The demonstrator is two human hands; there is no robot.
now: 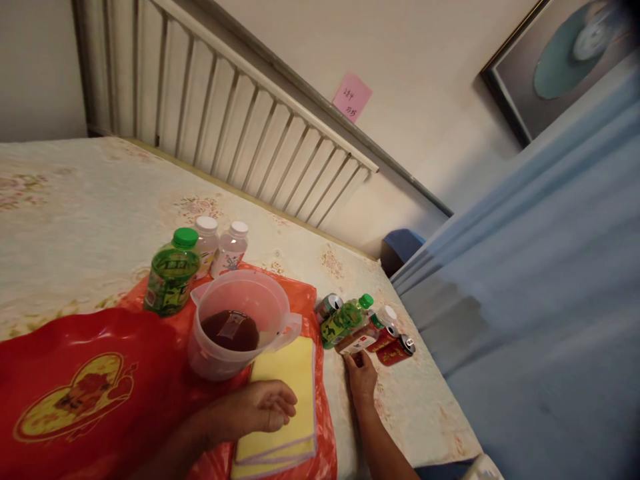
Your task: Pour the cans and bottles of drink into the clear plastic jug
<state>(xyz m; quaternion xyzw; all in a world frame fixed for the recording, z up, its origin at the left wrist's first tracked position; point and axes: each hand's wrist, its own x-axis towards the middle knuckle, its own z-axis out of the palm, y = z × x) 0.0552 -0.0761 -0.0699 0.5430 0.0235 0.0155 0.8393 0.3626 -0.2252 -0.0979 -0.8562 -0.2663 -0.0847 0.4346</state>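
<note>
The translucent plastic jug (235,347) had a round rim, a spout at its left and a loop handle at its right; it contained dark brown liquid. It stood on a glossy, creased red plastic sheet (300,297), beside a red tray (55,353) with a wavy rim. A folded yellow cloth (290,373) with a pale purple edge lay next to the jug.

The left hand (270,407) was positioned above the cloth, its grip loosely curled and holding nothing. The right hand (363,379) had its fingertips at the base of a brownish bottle (354,343), within the right-hand group on the flower-printed cover (400,407). Whether this grip pinched the bottle could not be determined.

The group also included a green bottle (340,325), a red can (395,351) with yellow markings and a silver-topped can (328,307). A larger green-capped bottle (173,277) stood behind the tray, near two white-capped bottles. The label lettering was too small to read. A pink note (353,97) bore two handwritten rows; a "2" and a "4" were legible in the upper one.

The tray was cut off at the left edge. Overlapping containers partly hid one another.
</note>
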